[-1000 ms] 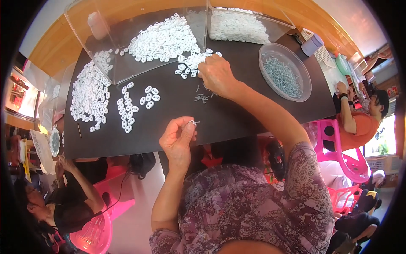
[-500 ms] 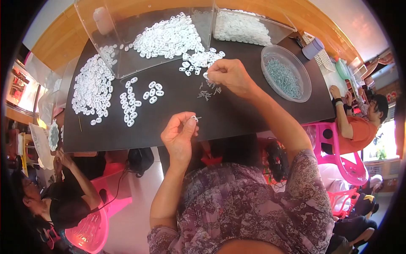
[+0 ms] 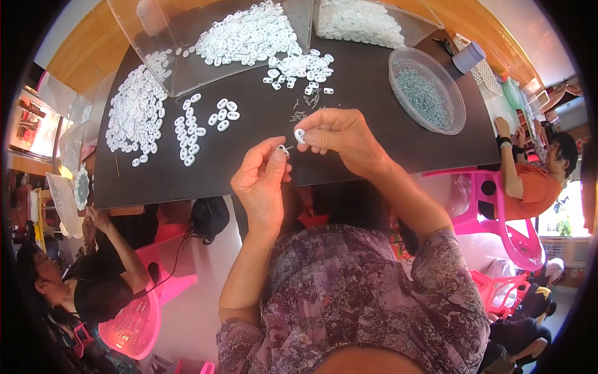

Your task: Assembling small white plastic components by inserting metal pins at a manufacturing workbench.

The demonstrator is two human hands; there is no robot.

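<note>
Close to the table's near edge, my left hand (image 3: pixel 261 184) is closed, pinching a small white plastic piece (image 3: pixel 283 149) between thumb and forefinger. A thin grey screw (image 3: pixel 289 148) sticks out of that piece toward the right. Just beside it, my right hand (image 3: pixel 349 140) pinches a white oval two-hole plastic piece (image 3: pixel 299 135). The two pieces are close but apart. Beyond my hands lie several loose screws (image 3: pixel 299 116) on the dark table (image 3: pixel 243 134), behind them a small heap of white plastic pieces (image 3: pixel 303 67).
Big heaps of white ovals lie at left (image 3: pixel 134 118) and in a clear bin (image 3: pixel 249 37). Small groups of finished-looking ovals (image 3: pixel 190 131) sit nearby. A round tub of screws (image 3: pixel 423 100) stands right, beside a lidded cup (image 3: pixel 468 57). Co-workers sit at both sides.
My right hand has come down and toward me from the small heap, bringing the white oval next to my left hand. My left hand has risen slightly in the picture, still holding its piece and screw.
</note>
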